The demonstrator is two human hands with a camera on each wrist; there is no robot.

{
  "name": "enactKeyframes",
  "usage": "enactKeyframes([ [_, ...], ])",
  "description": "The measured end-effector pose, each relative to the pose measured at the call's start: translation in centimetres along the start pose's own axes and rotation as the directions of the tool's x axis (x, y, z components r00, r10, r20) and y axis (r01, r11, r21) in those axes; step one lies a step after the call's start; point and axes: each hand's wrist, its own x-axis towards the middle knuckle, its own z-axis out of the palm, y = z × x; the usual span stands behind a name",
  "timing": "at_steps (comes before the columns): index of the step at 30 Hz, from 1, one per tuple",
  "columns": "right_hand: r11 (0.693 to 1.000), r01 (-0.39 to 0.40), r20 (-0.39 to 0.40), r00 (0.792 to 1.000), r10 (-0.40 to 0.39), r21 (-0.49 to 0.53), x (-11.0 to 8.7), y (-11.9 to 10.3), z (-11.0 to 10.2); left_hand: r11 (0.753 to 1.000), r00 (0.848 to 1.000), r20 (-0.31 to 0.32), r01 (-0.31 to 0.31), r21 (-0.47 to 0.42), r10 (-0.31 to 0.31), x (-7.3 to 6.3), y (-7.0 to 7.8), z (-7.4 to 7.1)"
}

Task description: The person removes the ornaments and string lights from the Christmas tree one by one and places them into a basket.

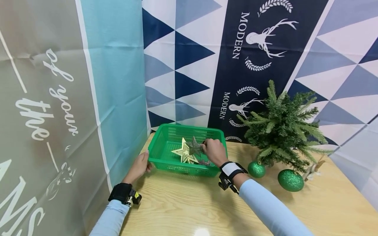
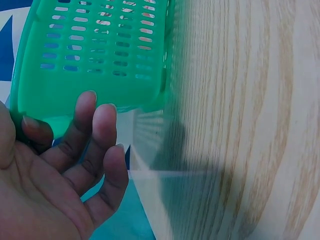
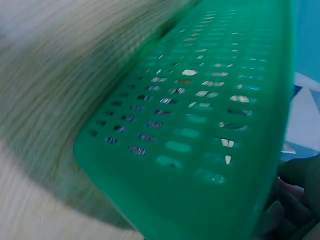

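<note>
A green plastic basket (image 1: 186, 168) with slotted walls stands on the table against the back curtain. My left hand (image 1: 141, 164) grips its left rim, and in the left wrist view the left hand's fingers (image 2: 104, 127) curve at the outside of the end wall. Over the basket's right side reaches my right hand (image 1: 215, 151), pinching a glittery silver star (image 1: 194, 147) at its edge. A gold star (image 1: 184, 151) lies beside it in the basket. In the right wrist view the basket wall (image 3: 165, 185) hides most of the right hand.
To the right stands a small artificial fir tree (image 1: 280, 127). Two green glitter baubles, a smaller ball (image 1: 257, 169) and a larger ball (image 1: 290, 180), are at its foot. Patterned curtains (image 1: 189, 65) rise behind and at the left. The wooden table (image 1: 177, 203) spreads out in front.
</note>
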Motion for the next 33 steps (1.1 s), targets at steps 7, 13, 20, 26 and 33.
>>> enactKeyframes([
  [7,0.999,-0.023,0.032,0.999,0.022,0.029,0.0,0.2,-0.3,1.0,1.0,0.002,-0.006,-0.017,0.006,0.1,0.0,0.5],
  [13,0.991,-0.043,0.113,0.993,0.028,0.129,-0.4,0.3,-1.5,1.0,1.0,0.023,-0.005,-0.029,0.006,0.1,-0.2,0.4],
  [20,0.984,0.006,0.14,0.99,-0.031,0.177,-2.0,0.5,-4.3,1.0,1.0,0.018,0.0,-0.024,0.001,0.1,-0.3,0.0],
  [26,0.985,0.07,0.078,0.993,-0.083,0.159,-5.4,0.6,-10.4,1.0,0.999,0.034,0.017,-0.019,-0.016,0.1,-0.3,-0.1],
  [33,0.999,0.042,-0.062,0.997,-0.042,-0.003,-11.0,4.2,-17.7,1.0,0.999,0.048,-0.014,0.009,0.013,0.2,0.0,-0.2],
])
